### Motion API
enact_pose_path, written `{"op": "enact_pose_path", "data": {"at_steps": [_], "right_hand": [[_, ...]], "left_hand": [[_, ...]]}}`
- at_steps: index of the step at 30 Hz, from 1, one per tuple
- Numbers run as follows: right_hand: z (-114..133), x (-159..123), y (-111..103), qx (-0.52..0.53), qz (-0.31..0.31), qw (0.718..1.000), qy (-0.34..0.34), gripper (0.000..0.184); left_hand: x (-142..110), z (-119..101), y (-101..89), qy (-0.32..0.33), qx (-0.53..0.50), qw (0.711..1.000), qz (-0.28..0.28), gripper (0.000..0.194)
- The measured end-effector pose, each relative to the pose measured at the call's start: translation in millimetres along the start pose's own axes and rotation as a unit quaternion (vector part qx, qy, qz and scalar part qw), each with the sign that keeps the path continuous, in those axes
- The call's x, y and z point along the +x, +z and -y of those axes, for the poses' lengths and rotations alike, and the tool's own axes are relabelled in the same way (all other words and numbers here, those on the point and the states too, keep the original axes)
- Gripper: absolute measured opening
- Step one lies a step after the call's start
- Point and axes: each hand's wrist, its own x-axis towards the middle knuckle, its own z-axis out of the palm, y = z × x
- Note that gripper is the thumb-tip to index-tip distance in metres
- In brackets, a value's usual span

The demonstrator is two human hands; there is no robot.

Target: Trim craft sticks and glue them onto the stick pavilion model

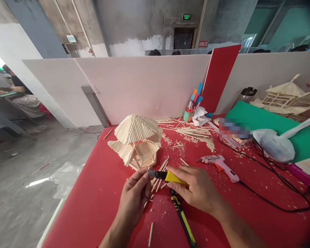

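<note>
My right hand (pixel 192 182) grips a yellow and black utility knife (pixel 173 177). Its blade points left and meets the fingertips of my left hand (pixel 136 193). Those fingers are pinched round a thin wooden stick (pixel 149 168), mostly hidden by them. Beyond my hands stands a small pavilion model (pixel 135 132) built of wooden sticks, with two roof tiers. Loose sticks (pixel 164 167) lie between the model and my hands. Below my right hand rests a pair of cutters (pixel 182 218) with black and yellow handles.
On the red table (pixel 93 206), a pink glue gun (pixel 219 165) lies to the right, its black cord trailing. A pile of sticks (pixel 196 132) and shavings is further back, near a green container (pixel 188 114). A plastic bag (pixel 274 144) sits by a green board (pixel 279 120).
</note>
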Motion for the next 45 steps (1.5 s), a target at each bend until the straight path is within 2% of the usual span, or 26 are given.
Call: {"op": "enact_pose_path", "data": {"at_steps": [4, 22, 29, 41, 45], "right_hand": [[-2.9, 1.3, 3.7, -0.042, -0.011, 0.999, -0.013, 0.043], [-5.5, 2.3, 10.6, -0.101, -0.037, 0.993, -0.039, 0.042], [-7.1, 2.1, 11.6, -0.07, -0.048, 0.995, -0.046, 0.041], [-9.4, 3.2, 15.3, -0.052, -0.046, 0.997, -0.038, 0.041], [-8.8, 4.1, 15.5, -0.041, -0.047, 0.997, -0.036, 0.039]], "left_hand": [[-0.5, 0.0, -0.4, 0.001, 0.005, 1.0, -0.004, 0.044], [2.1, 1.2, -1.0, -0.002, -0.024, 1.0, -0.003, 0.049], [1.5, 2.3, -4.0, -0.005, 0.018, 0.999, 0.036, 0.052], [-1.0, -5.1, -1.7, -0.005, -0.008, 0.999, 0.047, 0.045], [2.1, -0.6, -3.9, 0.015, 0.028, 0.999, 0.038, 0.049]]}}
